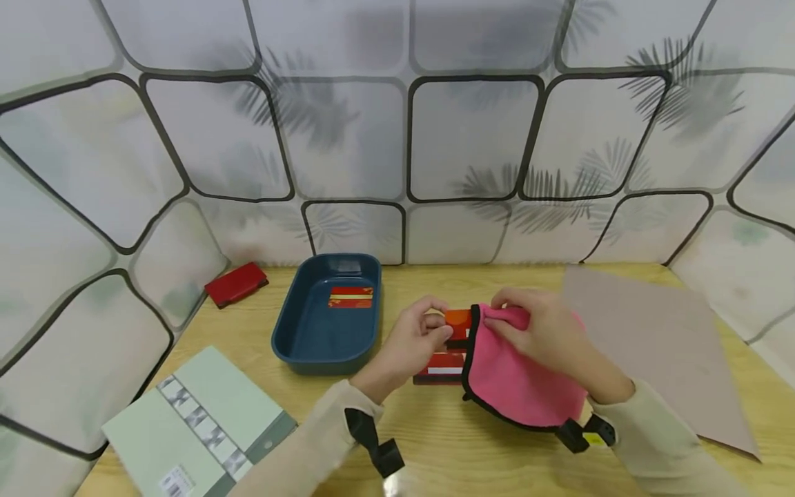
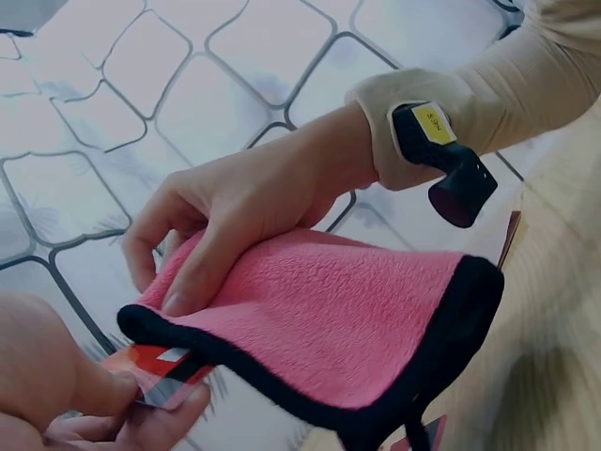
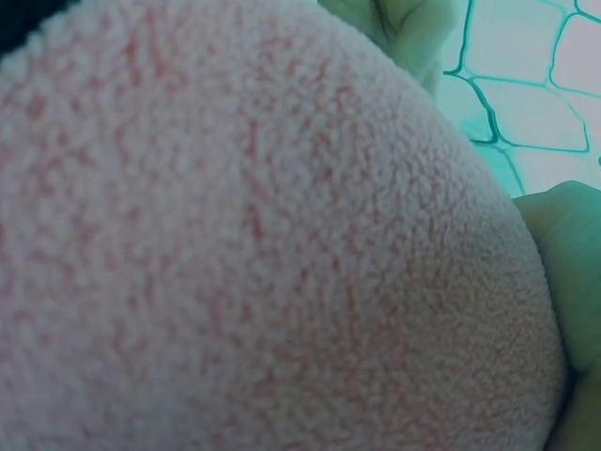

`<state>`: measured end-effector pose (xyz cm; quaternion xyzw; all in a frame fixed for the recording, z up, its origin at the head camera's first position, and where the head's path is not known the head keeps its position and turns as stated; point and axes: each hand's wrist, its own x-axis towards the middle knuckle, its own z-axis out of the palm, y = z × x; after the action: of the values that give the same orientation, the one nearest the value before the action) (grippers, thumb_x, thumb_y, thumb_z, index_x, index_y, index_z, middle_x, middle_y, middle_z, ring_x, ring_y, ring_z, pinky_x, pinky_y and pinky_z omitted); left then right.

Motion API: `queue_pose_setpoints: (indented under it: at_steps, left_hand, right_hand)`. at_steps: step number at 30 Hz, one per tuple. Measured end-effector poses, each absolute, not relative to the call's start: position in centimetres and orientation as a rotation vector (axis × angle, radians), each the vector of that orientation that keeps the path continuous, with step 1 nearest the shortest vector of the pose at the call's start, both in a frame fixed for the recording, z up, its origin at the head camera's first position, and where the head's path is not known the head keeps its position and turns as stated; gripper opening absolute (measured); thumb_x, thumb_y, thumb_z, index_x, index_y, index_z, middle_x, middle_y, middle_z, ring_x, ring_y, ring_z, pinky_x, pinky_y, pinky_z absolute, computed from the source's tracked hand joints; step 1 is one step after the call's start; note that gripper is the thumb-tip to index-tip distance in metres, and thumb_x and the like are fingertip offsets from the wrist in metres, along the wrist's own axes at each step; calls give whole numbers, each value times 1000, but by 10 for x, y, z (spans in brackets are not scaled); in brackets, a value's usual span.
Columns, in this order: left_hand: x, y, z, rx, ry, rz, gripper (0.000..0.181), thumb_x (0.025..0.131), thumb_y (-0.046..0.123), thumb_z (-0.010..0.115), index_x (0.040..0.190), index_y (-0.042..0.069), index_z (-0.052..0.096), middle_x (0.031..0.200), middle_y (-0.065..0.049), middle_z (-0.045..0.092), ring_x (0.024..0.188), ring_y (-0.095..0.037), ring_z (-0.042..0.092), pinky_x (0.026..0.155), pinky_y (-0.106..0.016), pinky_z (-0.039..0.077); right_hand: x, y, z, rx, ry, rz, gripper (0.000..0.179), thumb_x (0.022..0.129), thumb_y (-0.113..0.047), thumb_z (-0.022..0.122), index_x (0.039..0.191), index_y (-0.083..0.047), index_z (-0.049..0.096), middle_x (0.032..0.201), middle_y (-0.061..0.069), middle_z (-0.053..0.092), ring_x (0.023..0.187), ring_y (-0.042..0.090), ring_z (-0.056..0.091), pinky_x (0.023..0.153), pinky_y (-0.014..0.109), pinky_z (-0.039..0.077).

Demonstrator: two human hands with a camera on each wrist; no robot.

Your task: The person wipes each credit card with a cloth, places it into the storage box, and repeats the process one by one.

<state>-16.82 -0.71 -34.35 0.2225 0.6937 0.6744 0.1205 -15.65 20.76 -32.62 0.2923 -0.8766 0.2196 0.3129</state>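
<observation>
Pink, fuzzy, one cloth (image 1: 522, 383) is pinched in your right grip (image 1: 546, 333); your left grip (image 1: 411, 345) pinches one flat orange card (image 1: 459, 320) at the cloth's edge.

Pink cloth (image 1: 528, 379): fuzzy, matt (black edging (image 2: 446, 334) looks fabric too). Orange card (image 1: 458, 319) looks smooth from where I stand. Blue tray (image 1: 335, 366): smooth, plastic-looking. Table (image 1: 447, 442): wood-grained.

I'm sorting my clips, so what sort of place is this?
Possibly a small filming booth or work nook: a wood-grain table is enclosed behind and at both sides by a pale backdrop with tile-like outlines, and the person has black wrist-worn devices.
</observation>
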Motion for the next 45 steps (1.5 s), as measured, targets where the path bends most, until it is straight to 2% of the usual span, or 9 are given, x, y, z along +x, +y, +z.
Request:
queue_pose_setpoints:
  at_steps: [2,6,9,14,22,31,36,41,45]
  left_hand:
    - [-170,-6,-341,664,2031,1953,19,95,-9,48,114,-5,48,72,-4,51,63,-14,48,67,-25,51]
    - [-171,-6,-338,631,1975,1952,21,95,-10,46,116,-5,46,74,-3,50,58,-13,45,69,-31,57]
    - [-172,-8,-338,583,1970,1964,24,95,-9,49,119,-5,47,81,-7,56,58,-11,52,74,-40,59]
    - [-173,-12,-339,523,1966,2024,28,93,-10,53,120,-7,50,91,-17,64,61,-12,61,75,-45,59]
    - [-176,-12,-339,545,2127,1983,34,91,-12,51,123,-2,46,74,-7,55,56,-12,54,67,-36,60]
    - [-175,-4,-339,653,2170,1920,38,89,-15,50,126,-4,52,79,-10,56,60,-13,56,70,-42,60]
    - [-174,-2,-340,701,2120,1888,40,89,-13,54,127,0,53,84,-8,58,68,-10,58,71,-36,59]
    - [-171,-1,-338,781,2048,1888,40,90,-13,51,129,-3,52,102,-23,66,86,-21,68,74,-32,59]
    - [-169,0,-335,877,2029,1856,40,90,-13,46,130,-5,50,111,-29,64,96,-29,68,76,-33,59]
  right_hand:
    - [-156,213,-325,754,-2317,581,26,68,-10,84,80,-19,63,68,-9,60,58,3,47,50,18,38]
    - [-156,222,-323,737,-2310,568,26,69,-9,84,79,-20,63,64,-11,56,56,3,44,49,15,35]
    - [-158,228,-321,736,-2304,525,26,68,-8,83,79,-19,63,62,-10,55,54,2,39,46,16,32]
    - [-162,238,-322,701,-2328,459,27,67,-8,85,80,-17,63,65,-6,59,57,6,39,49,21,34]
    - [-153,247,-318,682,-2337,463,27,66,-8,84,80,-18,64,68,-7,60,62,8,44,53,24,38]
    - [-143,231,-309,817,-2344,465,24,68,-19,86,82,-24,67,68,-15,58,56,0,41,52,12,32]
    - [-144,218,-312,852,-2373,514,21,72,-22,84,82,-26,66,70,-17,57,59,-1,43,54,13,35]
    - [-148,207,-317,909,-2393,593,17,77,-21,81,83,-25,66,75,-17,60,63,-1,49,58,17,42]
    - [-151,203,-320,960,-2364,667,17,77,-14,80,84,-23,66,76,-14,61,64,0,50,59,17,43]
